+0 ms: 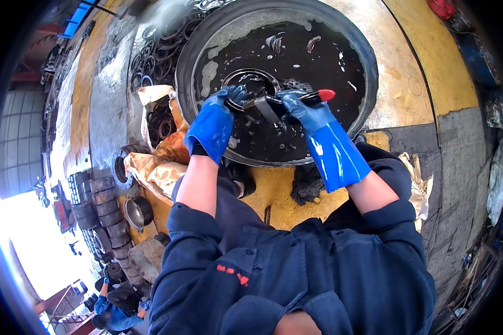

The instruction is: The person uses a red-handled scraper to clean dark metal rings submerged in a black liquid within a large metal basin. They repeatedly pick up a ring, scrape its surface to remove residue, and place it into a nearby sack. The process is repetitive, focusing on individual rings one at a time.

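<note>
Both my hands wear blue rubber gloves over a wide black basin (369,72) filled with dark oily liquid. My left hand (213,124) grips the rim of a dark metal ring (250,75) that stands partly out of the liquid. My right hand (303,110) is closed on a brush with a red handle tip (325,95); the brush head lies against the ring's right side. Small bits of debris float on the liquid near the basin's far side.
Left of the basin an open paper sack (161,128) holds metal rings, with more rings (156,58) piled beyond it. Stacked round metal parts (103,212) and a small pot (137,212) stand at lower left. Another person in blue (114,312) crouches at the bottom left.
</note>
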### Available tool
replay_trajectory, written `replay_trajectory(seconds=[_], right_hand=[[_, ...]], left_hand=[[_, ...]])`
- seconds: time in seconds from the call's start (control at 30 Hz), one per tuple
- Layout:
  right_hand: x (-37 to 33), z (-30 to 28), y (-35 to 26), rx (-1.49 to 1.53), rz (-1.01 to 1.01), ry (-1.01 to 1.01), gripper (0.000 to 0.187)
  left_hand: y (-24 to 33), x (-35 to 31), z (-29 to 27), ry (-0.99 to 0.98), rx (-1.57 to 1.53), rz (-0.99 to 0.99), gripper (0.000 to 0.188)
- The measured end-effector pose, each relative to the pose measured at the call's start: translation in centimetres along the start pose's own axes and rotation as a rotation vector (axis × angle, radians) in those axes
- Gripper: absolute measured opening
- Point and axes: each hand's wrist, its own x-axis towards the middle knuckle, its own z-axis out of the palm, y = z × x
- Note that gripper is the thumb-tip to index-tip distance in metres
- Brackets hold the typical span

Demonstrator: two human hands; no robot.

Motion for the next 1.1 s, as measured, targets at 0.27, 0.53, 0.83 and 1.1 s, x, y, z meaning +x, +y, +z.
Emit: replay_trajectory(seconds=[0.27, 0.53, 0.83, 1.1], right_hand=[[1.4, -4.6, -1.4, -0.097, 0.019, 0.283, 0.046], [1.9, -6.5, -1.2, -0.21, 0.21, 0.401, 0.047], [2.7, -5.8, -3.6, -0.167, 0.183, 0.352, 0.048], [4.0, -3.9, -3.0, -0.114, 0.28, 0.375, 0.049]], left_hand=[[0.8, 2.0, -0.1, 0.034, -0.111, -0.198, 0.027], [0.6, 2.2, 0.5, -0.065, -0.128, -0.408, 0.027], [1.1, 0.7, 2.9, -0.155, 0.272, -0.126, 0.03], [0.6, 0.2, 4.0, -0.254, 0.707, 0.219, 0.035]])
